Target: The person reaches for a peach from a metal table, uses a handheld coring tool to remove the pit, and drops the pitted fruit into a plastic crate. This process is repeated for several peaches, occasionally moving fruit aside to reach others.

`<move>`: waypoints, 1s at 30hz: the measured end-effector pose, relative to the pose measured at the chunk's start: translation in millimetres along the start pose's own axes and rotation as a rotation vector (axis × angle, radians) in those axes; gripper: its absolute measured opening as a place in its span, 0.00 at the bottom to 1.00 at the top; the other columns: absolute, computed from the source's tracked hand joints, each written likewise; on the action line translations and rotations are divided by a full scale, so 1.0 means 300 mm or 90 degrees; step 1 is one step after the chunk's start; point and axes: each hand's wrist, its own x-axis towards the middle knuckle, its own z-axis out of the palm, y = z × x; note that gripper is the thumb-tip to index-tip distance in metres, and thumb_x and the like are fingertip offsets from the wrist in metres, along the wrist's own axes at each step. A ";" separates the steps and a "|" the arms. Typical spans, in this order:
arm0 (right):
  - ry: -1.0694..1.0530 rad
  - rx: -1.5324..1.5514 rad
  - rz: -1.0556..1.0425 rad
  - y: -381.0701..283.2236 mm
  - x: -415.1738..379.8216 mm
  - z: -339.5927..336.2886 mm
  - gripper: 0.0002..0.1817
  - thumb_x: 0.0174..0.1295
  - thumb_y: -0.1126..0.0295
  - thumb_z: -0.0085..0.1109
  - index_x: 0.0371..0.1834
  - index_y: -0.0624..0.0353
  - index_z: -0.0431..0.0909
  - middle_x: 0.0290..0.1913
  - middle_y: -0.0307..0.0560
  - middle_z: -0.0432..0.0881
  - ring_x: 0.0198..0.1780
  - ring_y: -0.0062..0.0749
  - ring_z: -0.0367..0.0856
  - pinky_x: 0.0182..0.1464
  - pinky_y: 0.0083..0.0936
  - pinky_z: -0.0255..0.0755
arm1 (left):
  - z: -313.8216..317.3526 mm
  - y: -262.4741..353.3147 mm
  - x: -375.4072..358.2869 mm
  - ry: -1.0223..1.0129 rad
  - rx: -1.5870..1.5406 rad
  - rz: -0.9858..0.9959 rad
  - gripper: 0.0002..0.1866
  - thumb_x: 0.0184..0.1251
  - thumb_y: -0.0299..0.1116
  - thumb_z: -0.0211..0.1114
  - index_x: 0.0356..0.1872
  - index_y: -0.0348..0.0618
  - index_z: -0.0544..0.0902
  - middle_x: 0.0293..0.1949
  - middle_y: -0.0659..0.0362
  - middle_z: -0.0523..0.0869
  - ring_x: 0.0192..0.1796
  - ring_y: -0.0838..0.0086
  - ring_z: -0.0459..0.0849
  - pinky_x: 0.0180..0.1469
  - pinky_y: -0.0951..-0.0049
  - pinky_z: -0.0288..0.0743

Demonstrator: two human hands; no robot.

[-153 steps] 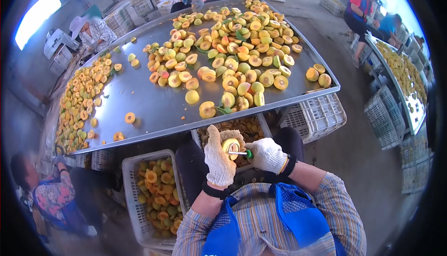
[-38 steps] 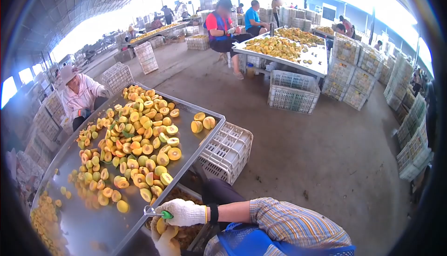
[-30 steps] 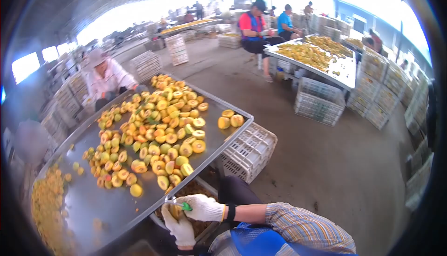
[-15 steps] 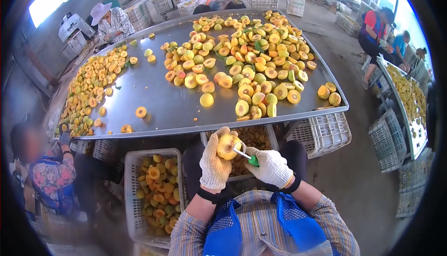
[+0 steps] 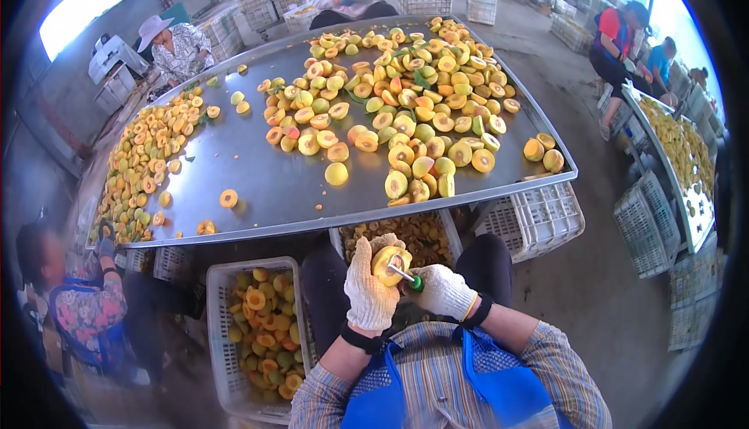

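Note:
A yellow peach half (image 5: pixel 382 271) rests in my left hand (image 5: pixel 368 295), gloved in white knit, with the fingers wrapped round it and its cut face turned to the right. My right hand (image 5: pixel 445 291), also gloved, grips a pitting tool (image 5: pixel 417 281) by its green handle. The metal end of that tool touches the middle of the cut face, where a brownish pit area shows; its very tip is hidden. Both hands are over a crate (image 5: pixel 446 234) of brownish scraps below the table edge.
On the metal table (image 5: pixel 265 187) lie many peach halves (image 5: pixel 425 128), heaped at right and far left. A white crate (image 5: pixel 215 335) of peach halves stands left of my legs. An upturned-looking crate (image 5: pixel 546 222) is at right. Co-workers sit around the table.
The tool's metal end has shifted from the fruit's edge region to the middle of its cut face, which now shows more. Both hands are slightly lower, and the view has shifted a little.

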 end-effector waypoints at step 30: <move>-0.081 -0.100 0.101 0.197 0.043 -0.018 0.17 0.62 0.54 0.59 0.40 0.56 0.81 0.31 0.57 0.86 0.36 0.52 0.87 0.40 0.47 0.79 | -0.372 0.405 -0.007 0.431 0.815 0.340 0.17 0.67 0.43 0.71 0.45 0.38 0.84 0.43 0.48 0.86 0.48 0.56 0.84 0.47 0.57 0.81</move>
